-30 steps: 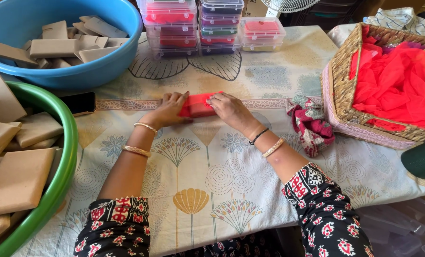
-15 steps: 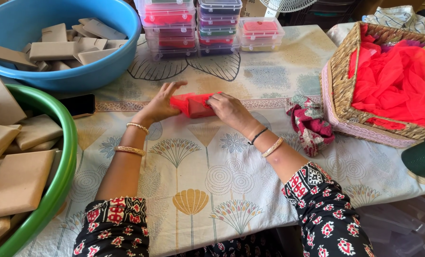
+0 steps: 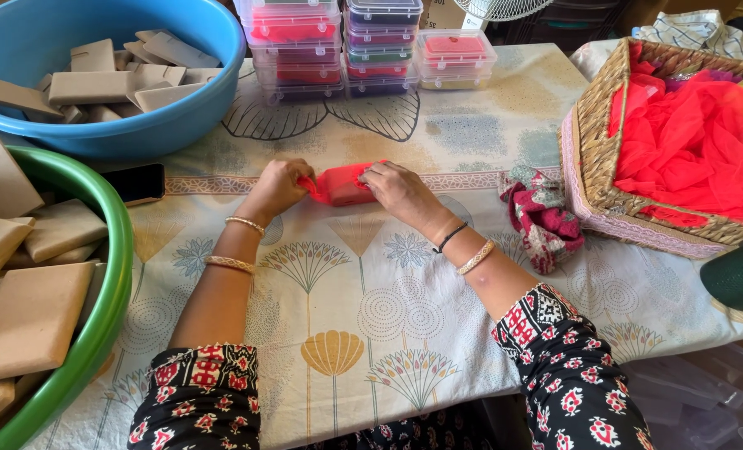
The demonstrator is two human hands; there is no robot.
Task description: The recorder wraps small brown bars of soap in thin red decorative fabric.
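Since the earlier frame the left hand (image 3: 278, 185) has been closed from spread fingers onto the red bundle (image 3: 342, 184); its right end is pinched by the right hand (image 3: 395, 187); it lies mid-table on the patterned cloth (image 3: 363, 317); a wicker basket (image 3: 592, 158) stands right, stacked boxes (image 3: 371, 42) far.

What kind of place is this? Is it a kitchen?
Probably a home craft or packing table, not a kitchen: basins of tan cardboard pieces, a wicker basket of red netting, and stacked clear boxes.
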